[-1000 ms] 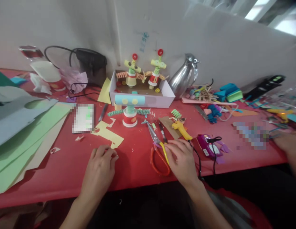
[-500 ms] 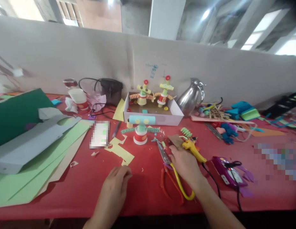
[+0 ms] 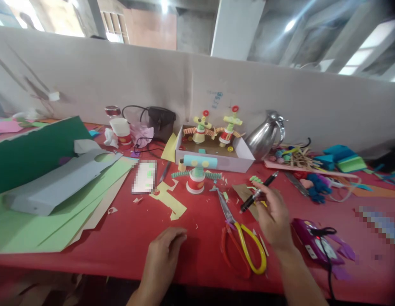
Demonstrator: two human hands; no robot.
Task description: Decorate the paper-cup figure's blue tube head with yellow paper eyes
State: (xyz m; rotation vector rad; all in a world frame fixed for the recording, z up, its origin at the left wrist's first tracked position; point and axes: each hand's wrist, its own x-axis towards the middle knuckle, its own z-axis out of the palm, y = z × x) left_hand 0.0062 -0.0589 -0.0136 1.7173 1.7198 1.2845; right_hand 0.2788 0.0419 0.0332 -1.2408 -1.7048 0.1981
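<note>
My right hand [image 3: 274, 216] is closed on a black pen [image 3: 258, 192] and holds it tilted above the red table [image 3: 121, 238], over a brown cardboard scrap [image 3: 244, 192]. Orange and yellow handled scissors [image 3: 240, 236] lie just left of that hand. My left hand [image 3: 164, 253] rests on the table near the front edge, fingers curled, nothing visible in it. A yellow paper cutout [image 3: 170, 202] lies beyond it. A paper-cup robot figure [image 3: 196, 176] stands further back.
A white box [image 3: 216, 159] holds two more paper figures. Green, grey and dark green paper sheets [image 3: 54, 191] cover the left. A metal jug [image 3: 266, 134], a black bag [image 3: 161, 121], a purple device with a cord [image 3: 312, 240] and craft scraps lie to the right.
My right hand picked the black pen up from beside the scissors and raised it. The view tilted upward and shifted. My left hand stayed near the front edge.
</note>
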